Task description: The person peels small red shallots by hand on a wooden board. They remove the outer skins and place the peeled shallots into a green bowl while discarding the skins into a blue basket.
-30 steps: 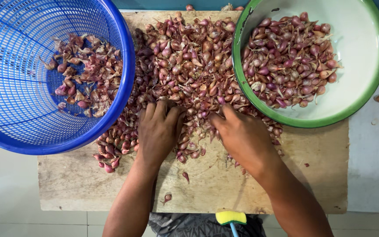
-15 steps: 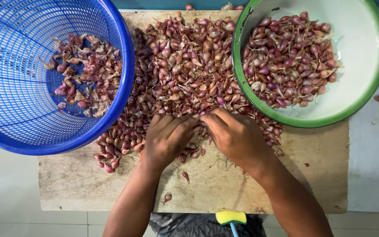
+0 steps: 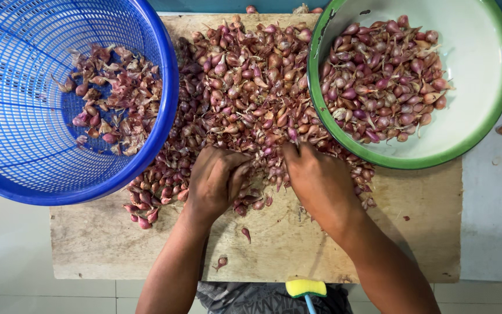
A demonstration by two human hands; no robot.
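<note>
both hands have pulled a bit apart since half a second ago. left hand point(image 3: 213, 181) is curled into the shallot pile point(image 3: 245, 93) on the wooden board point(image 3: 286, 244), fingers bent around a few bulbs; right hand point(image 3: 319, 183) pinches into the same heap, can't tell what's in it. loose ones near the front edge could roll off if nudged. shallots look small, purple-brown, papery, lying between the blue basket point(image 3: 7, 174) and green-rimmed bowl point(image 3: 483, 75).

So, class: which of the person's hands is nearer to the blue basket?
Left. The left hand rests on the shallot pile just right of the blue basket rim. The right hand lies further right, below the green-rimmed bowl.
</note>
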